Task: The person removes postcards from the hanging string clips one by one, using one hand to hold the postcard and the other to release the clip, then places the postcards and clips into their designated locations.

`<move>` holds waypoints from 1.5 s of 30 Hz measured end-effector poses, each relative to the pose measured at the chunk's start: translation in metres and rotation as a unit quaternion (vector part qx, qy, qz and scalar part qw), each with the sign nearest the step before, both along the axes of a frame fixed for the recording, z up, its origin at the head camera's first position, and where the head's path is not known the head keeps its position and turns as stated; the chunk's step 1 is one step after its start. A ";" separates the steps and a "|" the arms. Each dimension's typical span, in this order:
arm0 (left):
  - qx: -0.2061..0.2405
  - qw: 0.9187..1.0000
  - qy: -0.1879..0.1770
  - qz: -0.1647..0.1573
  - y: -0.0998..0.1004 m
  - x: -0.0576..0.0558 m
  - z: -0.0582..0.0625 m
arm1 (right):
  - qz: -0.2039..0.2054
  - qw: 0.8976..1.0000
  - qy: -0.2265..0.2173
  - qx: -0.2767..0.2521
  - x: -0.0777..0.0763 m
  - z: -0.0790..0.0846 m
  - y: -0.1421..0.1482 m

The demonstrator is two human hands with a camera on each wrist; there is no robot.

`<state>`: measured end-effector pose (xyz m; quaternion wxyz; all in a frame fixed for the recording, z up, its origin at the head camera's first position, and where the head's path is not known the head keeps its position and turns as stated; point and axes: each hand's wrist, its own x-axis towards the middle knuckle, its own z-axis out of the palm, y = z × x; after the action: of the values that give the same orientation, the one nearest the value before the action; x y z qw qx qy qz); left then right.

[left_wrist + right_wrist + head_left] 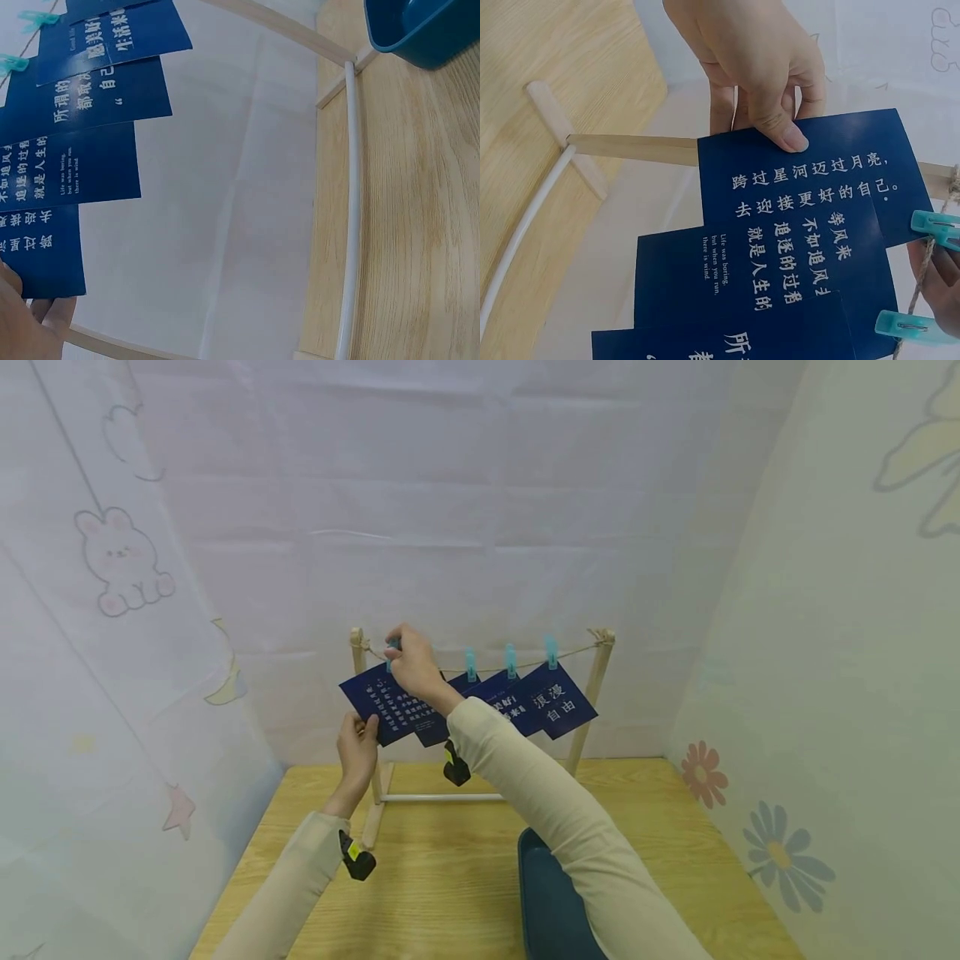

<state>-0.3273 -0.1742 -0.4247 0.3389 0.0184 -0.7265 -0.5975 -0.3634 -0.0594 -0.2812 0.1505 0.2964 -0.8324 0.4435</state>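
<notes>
My left hand (357, 749) pinches the lower left corner of a dark blue card (371, 693) with white writing, thumb on its front. The right hand (414, 664) grips a teal clothespin (935, 225) at this card's top edge, where the twine (922, 270) runs. Several similar overlapping cards hang to the right, among them a card (558, 702) at the far end. Teal clothespins stand along the line above them, one of them the rightmost clothespin (551, 653). In the right wrist view the right hand's fingers are partly hidden behind the clothespin and cards.
The twine is tied between two wooden posts, the right post (591, 693) leaning slightly. A white rod (442, 797) joins the stand low down. On the wood-grain table (435, 877) a dark teal tray (534, 893) lies partly under my right forearm. White printed sheets surround the table.
</notes>
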 end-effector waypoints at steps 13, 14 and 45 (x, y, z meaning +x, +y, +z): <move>-0.010 1.000 -0.001 0.005 -0.003 -0.001 -0.001 | -0.065 0.996 0.068 -0.006 -0.003 0.000 -0.002; -0.011 1.000 -0.002 0.006 -0.003 -0.002 -0.001 | -0.067 0.995 0.073 -0.009 -0.004 0.000 -0.002; -0.022 0.999 -0.011 0.045 -0.014 0.004 -0.010 | -0.037 0.978 0.203 -0.033 0.002 -0.005 -0.002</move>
<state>-0.3230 -0.1886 -0.4349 0.3578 0.0506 -0.7414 -0.5654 -0.3617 -0.0618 -0.2866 0.3425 0.3444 -0.7796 0.3953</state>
